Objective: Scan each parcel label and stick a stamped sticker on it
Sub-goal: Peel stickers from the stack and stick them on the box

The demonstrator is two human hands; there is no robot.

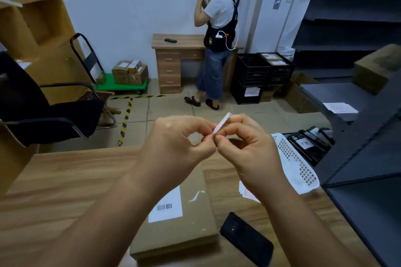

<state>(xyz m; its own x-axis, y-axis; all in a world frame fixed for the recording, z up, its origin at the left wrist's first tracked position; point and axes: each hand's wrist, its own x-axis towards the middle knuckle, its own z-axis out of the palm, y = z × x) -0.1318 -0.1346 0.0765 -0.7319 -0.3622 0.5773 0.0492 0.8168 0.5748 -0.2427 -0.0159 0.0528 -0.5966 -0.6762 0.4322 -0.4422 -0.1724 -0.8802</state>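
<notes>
Both hands, left (180,138) and right (245,143), are pinching a thin white sticker (221,125) mid-frame above a flat cardboard parcel (193,223) with its barcoded label (166,207).

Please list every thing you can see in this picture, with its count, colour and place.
parcel: one, brown cardboard, flat on the table under the hands
label: one, white with barcode, on the parcel top
sticker: one, white, pinched between both hands
phone: one, black, on the table right of the parcel
basket: one, white plastic, at the table's right edge
table: one, light wood, near
chair: one, black, left
trolley: one, green, with brown boxes, by the far wall
crates: black, stacked, far right; count unclear
other person: one, standing at the far desk
left hand: pinches the sticker
right hand: pinches the sticker
</notes>
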